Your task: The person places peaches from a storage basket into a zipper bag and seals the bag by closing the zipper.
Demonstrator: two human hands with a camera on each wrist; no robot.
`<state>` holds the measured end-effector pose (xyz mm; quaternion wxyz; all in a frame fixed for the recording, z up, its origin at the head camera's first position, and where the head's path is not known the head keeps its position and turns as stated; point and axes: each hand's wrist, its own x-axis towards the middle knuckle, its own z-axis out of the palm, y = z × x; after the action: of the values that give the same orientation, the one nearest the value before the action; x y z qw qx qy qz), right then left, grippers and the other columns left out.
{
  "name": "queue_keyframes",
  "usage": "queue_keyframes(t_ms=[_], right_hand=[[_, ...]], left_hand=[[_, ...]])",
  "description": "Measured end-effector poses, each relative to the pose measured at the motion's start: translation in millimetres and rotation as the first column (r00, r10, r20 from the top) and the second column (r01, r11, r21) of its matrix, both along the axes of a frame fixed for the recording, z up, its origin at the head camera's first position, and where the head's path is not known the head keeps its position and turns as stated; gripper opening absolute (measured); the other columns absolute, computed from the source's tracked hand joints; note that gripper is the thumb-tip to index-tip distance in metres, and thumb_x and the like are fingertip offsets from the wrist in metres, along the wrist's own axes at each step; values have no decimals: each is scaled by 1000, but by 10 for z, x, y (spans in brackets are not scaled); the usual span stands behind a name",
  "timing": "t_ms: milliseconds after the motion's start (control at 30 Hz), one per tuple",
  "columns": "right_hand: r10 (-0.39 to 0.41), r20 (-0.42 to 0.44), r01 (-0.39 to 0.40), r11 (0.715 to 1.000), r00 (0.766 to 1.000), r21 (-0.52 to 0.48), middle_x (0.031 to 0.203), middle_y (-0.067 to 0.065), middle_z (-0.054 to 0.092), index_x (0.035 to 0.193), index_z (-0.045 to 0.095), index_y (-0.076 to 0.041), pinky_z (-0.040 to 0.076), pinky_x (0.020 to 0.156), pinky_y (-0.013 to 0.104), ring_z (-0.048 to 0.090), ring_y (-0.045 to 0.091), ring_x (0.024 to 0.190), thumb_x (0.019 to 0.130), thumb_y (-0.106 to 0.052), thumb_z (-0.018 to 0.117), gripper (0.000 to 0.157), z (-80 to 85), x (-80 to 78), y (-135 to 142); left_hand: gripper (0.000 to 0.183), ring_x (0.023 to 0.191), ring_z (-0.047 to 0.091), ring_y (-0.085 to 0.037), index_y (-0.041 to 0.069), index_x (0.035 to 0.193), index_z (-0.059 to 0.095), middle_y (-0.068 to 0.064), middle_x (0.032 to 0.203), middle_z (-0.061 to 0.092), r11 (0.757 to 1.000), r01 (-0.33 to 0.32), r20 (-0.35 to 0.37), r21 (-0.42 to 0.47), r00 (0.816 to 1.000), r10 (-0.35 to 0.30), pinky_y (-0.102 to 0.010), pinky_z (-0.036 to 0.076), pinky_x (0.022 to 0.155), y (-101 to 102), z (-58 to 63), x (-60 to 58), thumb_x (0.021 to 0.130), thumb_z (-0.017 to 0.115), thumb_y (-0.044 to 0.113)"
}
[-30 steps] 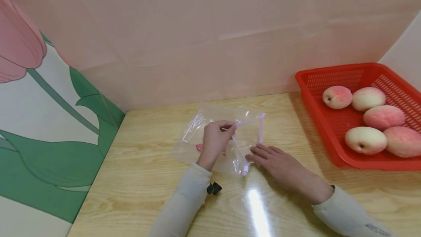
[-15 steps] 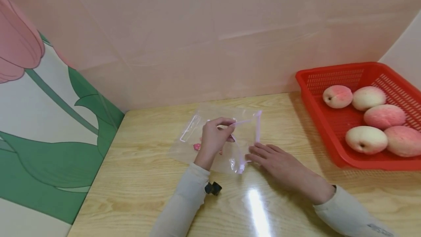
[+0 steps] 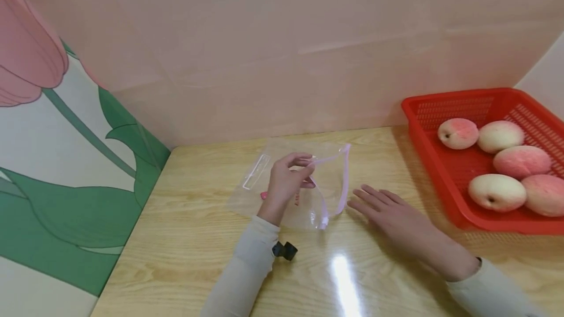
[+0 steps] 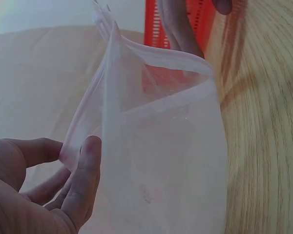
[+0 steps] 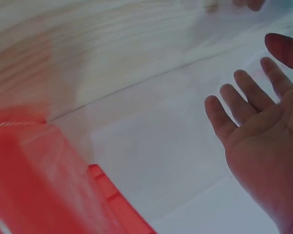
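Observation:
A clear zip bag [image 3: 326,175] with a lilac zip edge and a white slider lies on the table, its mouth parted and facing right. My left hand [image 3: 286,180] pinches the upper layer of that mouth between thumb and fingers; the left wrist view shows the zip edge [image 4: 71,151] lifted there. Small red printed marks show through the plastic. My right hand [image 3: 392,214], fingers straight, is just right of the bag's mouth and holds nothing. In the right wrist view its palm [image 5: 268,131] is bare.
At the right stands a red plastic basket [image 3: 429,175] holding several pink and cream peaches [image 3: 498,192]. A pinkish covered wall [image 3: 282,62] rises behind the wooden table [image 3: 176,238], and a tulip-patterned panel [image 3: 79,219] borders its left side.
My right hand has come away from the bag's edge and moved right, towards the basket. The left hand keeps its pinch on the bag's mouth.

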<state>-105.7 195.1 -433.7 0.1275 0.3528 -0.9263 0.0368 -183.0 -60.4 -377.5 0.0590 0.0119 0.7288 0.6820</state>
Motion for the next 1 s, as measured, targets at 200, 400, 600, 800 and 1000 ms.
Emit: queue_keyframes(t_ms=[200, 400, 600, 800, 1000], right_hand=[[-29, -66, 24, 997, 997, -75, 143, 11, 57, 138, 57, -15, 42, 107, 52, 48, 33, 136, 85, -19, 71, 55, 37, -11, 129], [-53, -120, 38, 992, 991, -124, 143, 12, 56, 139, 57, -15, 22, 127, 38, 46, 34, 137, 103, -42, 47, 45, 136, -82, 238], [-96, -77, 84, 986, 992, -147, 144, 12, 54, 141, 54, -15, 43, 108, 56, 47, 35, 136, 87, -31, 73, 58, 299, -112, 319], [-74, -9, 71, 980, 997, -188, 142, 8, 56, 141, 54, -19, 48, 100, 56, 53, 31, 129, 84, -26, 77, 62, 573, -47, 301], [-137, 154, 167, 966, 978, -196, 145, 1, 53, 143, 52, -26, 52, 95, 54, 54, 28, 128, 92, -34, 71, 55, 1037, -8, 390]], left_hand=[[24, 59, 67, -13, 2, 115, 71, -13, 104, 68, 999, 17, 18, 32, 1000, -17, -36, 66, 69, -14, 23, -1, 92, 69, 5], [22, 60, 67, -14, 3, 114, 72, -11, 103, 67, 999, 24, 22, 37, 999, -24, -37, 66, 71, -30, 64, -31, 93, 68, 6], [21, 60, 66, -14, 4, 113, 73, -11, 104, 66, 999, 14, 19, 47, 1000, -15, -34, 66, 68, -80, 51, -38, 92, 68, 4], [20, 60, 65, -14, 4, 111, 74, -12, 106, 67, 999, 1, 9, 52, 1000, -2, -34, 65, 66, -100, 60, -11, 92, 67, 3], [19, 61, 64, -13, 2, 110, 73, -14, 108, 68, 999, -2, -4, 47, 1000, 2, -33, 65, 65, -102, 73, 0, 93, 66, 2]])
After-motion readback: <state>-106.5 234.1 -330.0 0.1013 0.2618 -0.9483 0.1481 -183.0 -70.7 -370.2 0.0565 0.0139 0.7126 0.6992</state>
